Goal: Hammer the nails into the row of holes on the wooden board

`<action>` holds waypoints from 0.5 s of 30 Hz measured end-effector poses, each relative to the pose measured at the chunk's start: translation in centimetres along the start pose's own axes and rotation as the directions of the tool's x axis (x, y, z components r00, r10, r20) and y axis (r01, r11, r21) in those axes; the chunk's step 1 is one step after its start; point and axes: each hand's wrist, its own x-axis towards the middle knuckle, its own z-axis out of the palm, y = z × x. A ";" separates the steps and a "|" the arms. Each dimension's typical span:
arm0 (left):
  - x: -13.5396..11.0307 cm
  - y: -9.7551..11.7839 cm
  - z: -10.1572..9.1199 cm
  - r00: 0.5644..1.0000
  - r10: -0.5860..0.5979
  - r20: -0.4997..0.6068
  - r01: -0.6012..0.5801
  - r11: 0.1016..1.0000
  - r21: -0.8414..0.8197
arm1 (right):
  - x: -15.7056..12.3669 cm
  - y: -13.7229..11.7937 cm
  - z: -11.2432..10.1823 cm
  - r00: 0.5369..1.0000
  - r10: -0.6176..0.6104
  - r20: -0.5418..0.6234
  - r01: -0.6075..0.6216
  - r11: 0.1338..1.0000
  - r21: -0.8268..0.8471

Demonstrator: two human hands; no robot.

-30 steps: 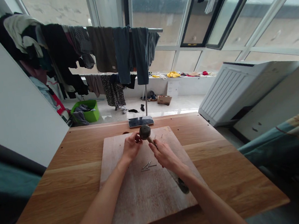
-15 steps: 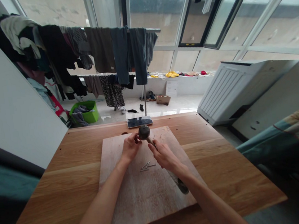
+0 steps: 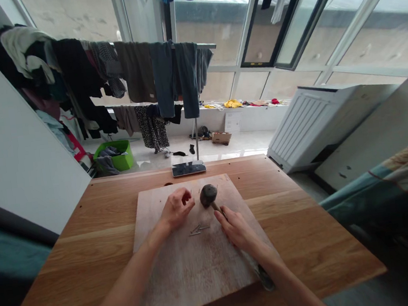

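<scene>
A pale wooden board (image 3: 188,269) lies on a wooden table (image 3: 302,230). My right hand (image 3: 237,228) is wrapped round the handle of a hammer, whose dark head (image 3: 208,195) rests low over the board's far part. My left hand (image 3: 177,208) sits beside the head on its left, fingers curled in a pinch; what they hold is too small to see. A few loose nails (image 3: 197,229) lie on the board between my hands.
A phone (image 3: 188,168) lies at the table's far edge. Beyond it stand a clothes rack (image 3: 150,75) hung with garments, a green basket (image 3: 115,155) on the floor, and a white slatted unit (image 3: 307,120) at the right.
The hammer head has moved right and toward me, away from my left hand's fingers. My right hand slid back along with it. My left hand stayed near the same spot.
</scene>
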 end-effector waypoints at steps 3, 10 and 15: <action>-2.1 1.3 -1.5 0.974 0.056 0.219 -0.077 0.993 0.090 | 0.1 0.2 0.2 1.000 0.004 -0.017 -0.003 1.000 0.020; -3.7 4.0 -2.8 0.913 0.025 0.406 -0.140 0.957 0.256 | 0.1 0.3 0.3 1.000 0.004 -0.020 -0.004 1.000 -0.009; -3.7 4.9 -2.6 0.899 0.025 0.436 -0.162 0.946 0.280 | -0.1 0.1 0.2 0.999 0.017 -0.027 -0.017 1.000 -0.010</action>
